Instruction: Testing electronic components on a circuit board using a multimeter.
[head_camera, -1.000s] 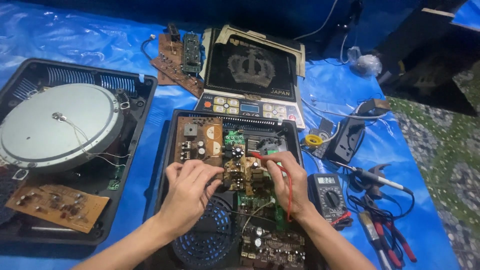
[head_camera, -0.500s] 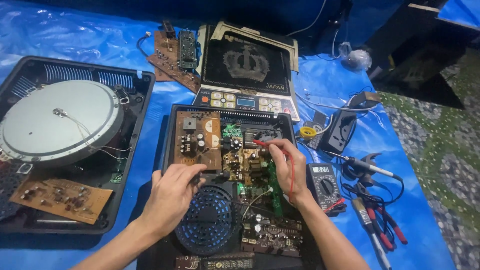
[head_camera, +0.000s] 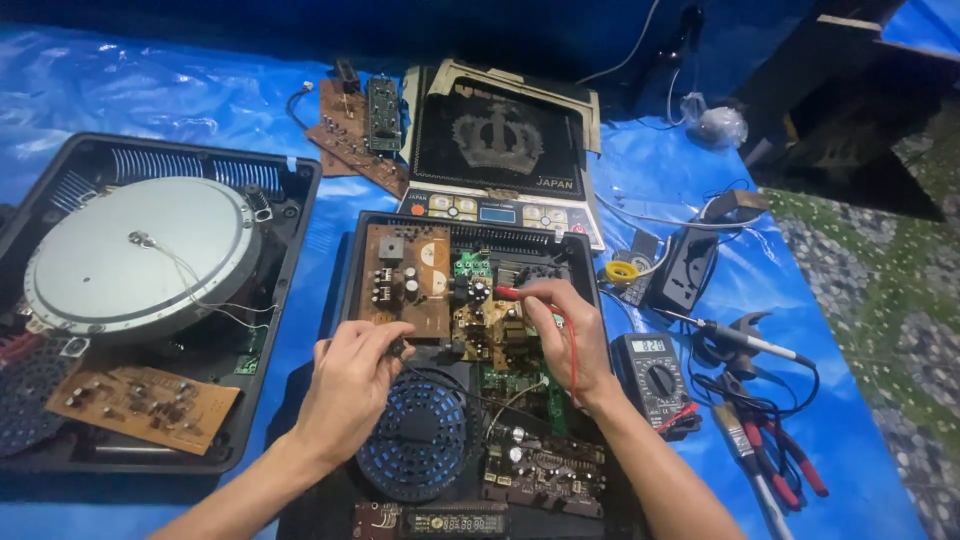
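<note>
An opened induction cooker base (head_camera: 470, 250) lies in the middle of a blue plastic sheet (head_camera: 200, 90), its circuit boards and round blue fan (head_camera: 415, 440) exposed. The right hand (head_camera: 570, 340) pinches a red test probe (head_camera: 512, 293) between thumb and fingers, tip resting on the boards near the centre. The left hand (head_camera: 350, 385) pinches a black probe (head_camera: 398, 348) against the lower edge of the brown board (head_camera: 405, 280). Just right of the base sits a small multimeter (head_camera: 655, 375), with a soldering iron (head_camera: 740, 338) and red-handled pliers (head_camera: 780, 460) beyond it. To the left, a second open cooker (head_camera: 150, 290) shows its round coil plate. A glass cooktop panel (head_camera: 500, 150) lies behind.
</note>
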